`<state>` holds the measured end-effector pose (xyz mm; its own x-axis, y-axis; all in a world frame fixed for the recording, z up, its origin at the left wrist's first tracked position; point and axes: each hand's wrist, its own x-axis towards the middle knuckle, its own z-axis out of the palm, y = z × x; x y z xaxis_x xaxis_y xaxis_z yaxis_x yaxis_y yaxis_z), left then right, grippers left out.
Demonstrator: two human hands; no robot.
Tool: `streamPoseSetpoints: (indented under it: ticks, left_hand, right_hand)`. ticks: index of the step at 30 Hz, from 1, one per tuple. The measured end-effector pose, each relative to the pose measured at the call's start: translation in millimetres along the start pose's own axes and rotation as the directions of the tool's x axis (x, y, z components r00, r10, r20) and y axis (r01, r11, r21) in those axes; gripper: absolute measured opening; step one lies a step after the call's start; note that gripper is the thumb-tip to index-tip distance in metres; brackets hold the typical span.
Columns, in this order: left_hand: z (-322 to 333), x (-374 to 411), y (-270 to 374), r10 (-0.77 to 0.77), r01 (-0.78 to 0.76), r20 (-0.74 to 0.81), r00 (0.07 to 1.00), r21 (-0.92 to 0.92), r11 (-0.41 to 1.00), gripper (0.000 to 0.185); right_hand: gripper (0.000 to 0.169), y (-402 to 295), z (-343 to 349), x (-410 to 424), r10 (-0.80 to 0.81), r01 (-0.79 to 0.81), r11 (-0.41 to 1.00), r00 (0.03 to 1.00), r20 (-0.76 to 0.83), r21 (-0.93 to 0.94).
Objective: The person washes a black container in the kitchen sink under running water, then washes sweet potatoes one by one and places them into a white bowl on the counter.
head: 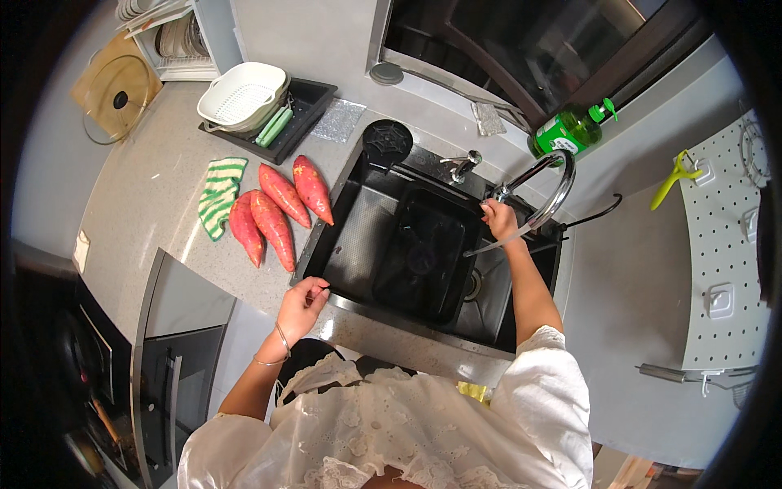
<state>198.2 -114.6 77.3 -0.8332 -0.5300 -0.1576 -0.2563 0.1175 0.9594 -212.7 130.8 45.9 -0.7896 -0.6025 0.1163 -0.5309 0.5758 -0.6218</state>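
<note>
My right hand (501, 219) reaches over the sink (354, 244), its fingers on the faucet's handle at the base of the chrome gooseneck faucet (565, 177). A stream of water (498, 244) runs from the spout, over my forearm in this view, towards a black rectangular basin (421, 257) set in the sink. Some water seems to lie in the basin. At the sink's front left corner my left hand (303, 305) touches the rim with curled fingers; whether it grips the rim is unclear. Several red-skinned sweet potatoes (273, 229) lie on the counter just left of the sink.
Beside the sweet potatoes lies a green-and-white striped cloth (221, 192). White colander baskets (241, 95) and a green-handled tool (274, 127) rest on a black tray (305, 110). A green pump bottle (565, 131) stands behind the faucet. A yellow-green peeler (672, 180) hangs on the pegboard (702, 244).
</note>
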Motion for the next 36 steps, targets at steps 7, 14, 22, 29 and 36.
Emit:
streamPoseSetpoints:
  ticks: [7, 14, 22, 29, 36]
  left_hand:
    - [-4, -3, -2, -0.003, 0.002, -0.029, 1.000, -0.004, 1.000, 0.012]
    - [-17, 2, -2, 0.042, -0.041, -0.013, 0.999, 0.050, 0.998, 0.013]
    - [-45, 1, -12, 0.026, -0.029, -0.054, 0.998, -0.047, 0.998, 0.016]
    - [-73, -16, -24, -0.101, 0.086, -0.073, 0.992, -0.191, 0.978, 0.015]
    - [-87, -32, -35, -0.141, 0.117, -0.108, 0.984, -0.202, 0.972, 0.015]
  right_hand:
    - [0.030, 18, 37, -37, 0.520, -0.320, 0.686, 0.844, -0.134, 0.653]
    - [0.018, -10, 42, -59, 0.643, -0.386, 0.193, 0.744, 0.181, 0.902]
    - [0.015, -64, 87, -48, 0.585, -0.670, 0.566, 0.737, 0.339, 0.480]
    - [0.058, -210, 187, 7, -0.115, 0.059, 0.970, 0.967, 0.229, 0.236]
    - [0.077, -276, 255, 32, -0.031, 0.024, 0.992, 0.998, 0.062, 0.125]
